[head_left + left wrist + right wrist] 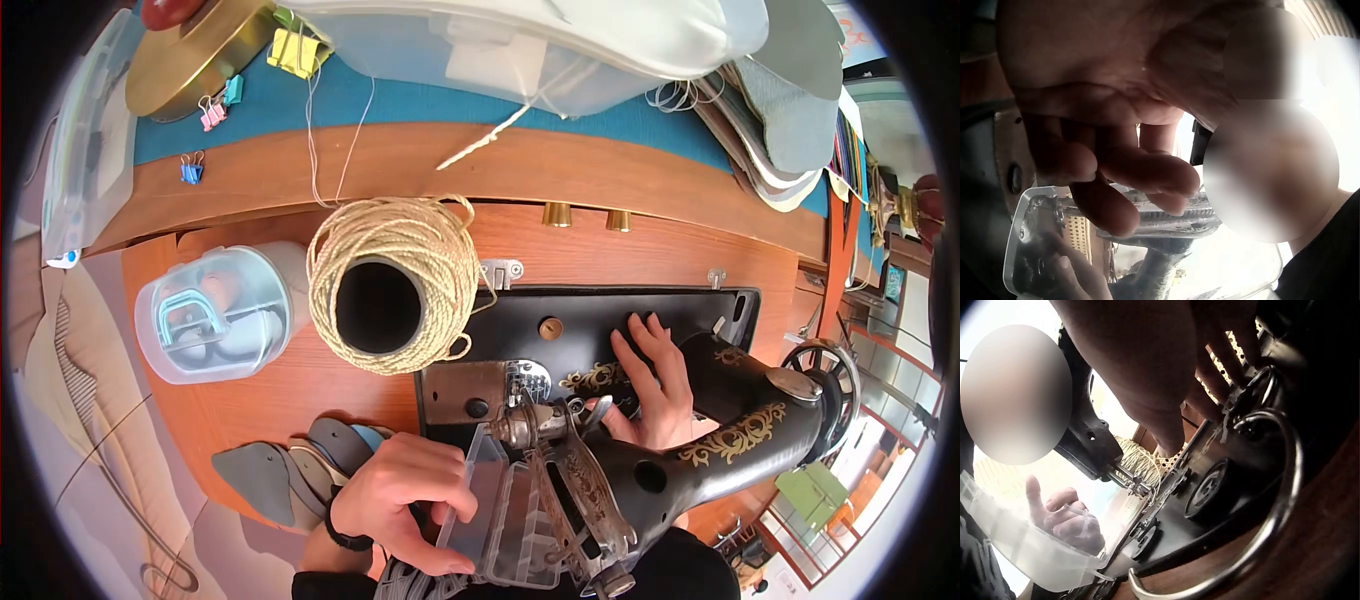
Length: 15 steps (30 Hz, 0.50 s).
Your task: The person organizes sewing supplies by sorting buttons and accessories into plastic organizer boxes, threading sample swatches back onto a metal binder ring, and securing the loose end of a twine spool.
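Observation:
A black sewing machine with gold scrollwork stands at the right of the table, its flat bed beyond the arm. My right hand reaches behind the arm and rests on the bed, fingers spread and straight. In the right wrist view its fingers stretch down to the bed. My left hand is beside a clear plastic compartment box with its lid raised, near the needle end. Its fingers are loosely curled, with nothing between them in the left wrist view; the box lies behind them.
A big coil of cream cord stands left of the bed, beside a lidded clear container. Leather-like cut pieces lie front left. Behind, a raised shelf carries a translucent bin and binder clips.

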Motion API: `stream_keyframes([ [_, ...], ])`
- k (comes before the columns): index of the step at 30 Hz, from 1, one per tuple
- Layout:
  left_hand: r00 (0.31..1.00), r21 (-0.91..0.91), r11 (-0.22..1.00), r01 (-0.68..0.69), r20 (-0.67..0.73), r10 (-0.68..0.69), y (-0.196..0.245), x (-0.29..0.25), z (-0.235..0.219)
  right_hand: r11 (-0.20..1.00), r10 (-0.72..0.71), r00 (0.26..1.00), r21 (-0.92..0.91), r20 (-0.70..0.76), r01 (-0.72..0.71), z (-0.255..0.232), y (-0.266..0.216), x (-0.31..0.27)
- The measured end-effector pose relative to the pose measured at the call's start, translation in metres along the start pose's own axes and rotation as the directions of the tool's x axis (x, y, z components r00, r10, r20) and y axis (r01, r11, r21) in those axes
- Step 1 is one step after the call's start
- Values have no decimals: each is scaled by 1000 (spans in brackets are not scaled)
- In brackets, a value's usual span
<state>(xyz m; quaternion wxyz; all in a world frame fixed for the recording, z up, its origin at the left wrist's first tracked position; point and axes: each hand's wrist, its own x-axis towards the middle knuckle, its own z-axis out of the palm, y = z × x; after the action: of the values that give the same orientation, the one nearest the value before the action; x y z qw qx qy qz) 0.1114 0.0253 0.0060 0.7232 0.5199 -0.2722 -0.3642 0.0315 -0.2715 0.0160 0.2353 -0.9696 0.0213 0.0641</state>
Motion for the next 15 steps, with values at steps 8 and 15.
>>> stream_keyframes([
  [8, 1000, 6, 1000, 2, -4, -2, 0, 0, 1, 1000, -10, 1000, 6, 0, 10, 1, 3, -1],
  [15, 999, 51, 998, -31, -11, 31, -2, 0, 0, 998, -49, 995, -38, -92, 46, 8, 3, 0],
])
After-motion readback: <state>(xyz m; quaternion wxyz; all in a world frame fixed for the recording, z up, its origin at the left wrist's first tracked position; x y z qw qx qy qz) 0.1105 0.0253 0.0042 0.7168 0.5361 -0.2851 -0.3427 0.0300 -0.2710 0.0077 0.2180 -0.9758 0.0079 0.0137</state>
